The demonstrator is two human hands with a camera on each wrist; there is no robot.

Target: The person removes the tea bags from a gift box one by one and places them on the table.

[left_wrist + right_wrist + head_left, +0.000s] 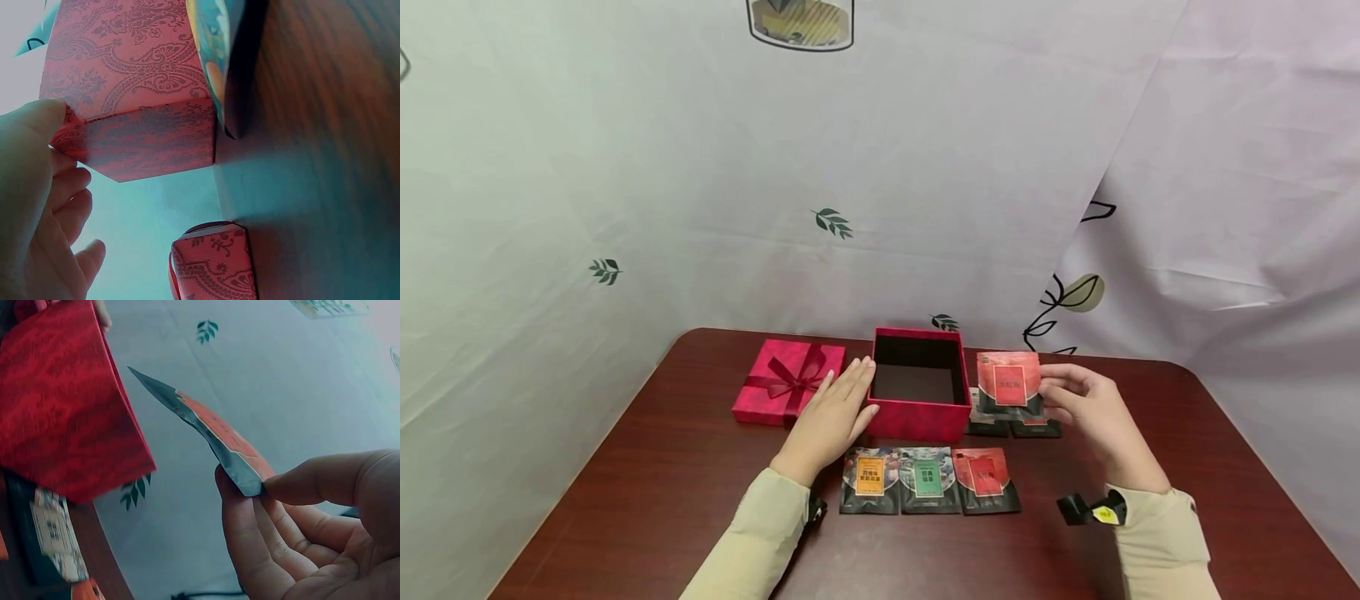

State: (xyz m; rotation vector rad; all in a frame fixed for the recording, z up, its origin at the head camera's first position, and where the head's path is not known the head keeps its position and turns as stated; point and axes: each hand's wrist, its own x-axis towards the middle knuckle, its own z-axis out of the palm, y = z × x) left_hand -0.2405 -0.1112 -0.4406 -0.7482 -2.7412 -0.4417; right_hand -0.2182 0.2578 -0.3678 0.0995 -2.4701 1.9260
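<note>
My right hand pinches a red and black tea packet by its right edge, thumb on one face and fingers on the other in the right wrist view. The packet is raised over two more packets lying right of the red box, and partly hides them. My left hand rests against the left side of this open box, its fingers fairly straight along the rim and the thumb at the near corner. The box's dark inside shows bare. Left of it lies the red lid with a ribbon bow.
Three packets lie in a row before the box: an orange-labelled packet, a green-labelled packet and a red packet. All stand on a brown wooden table. A pale curtain with leaf prints hangs behind.
</note>
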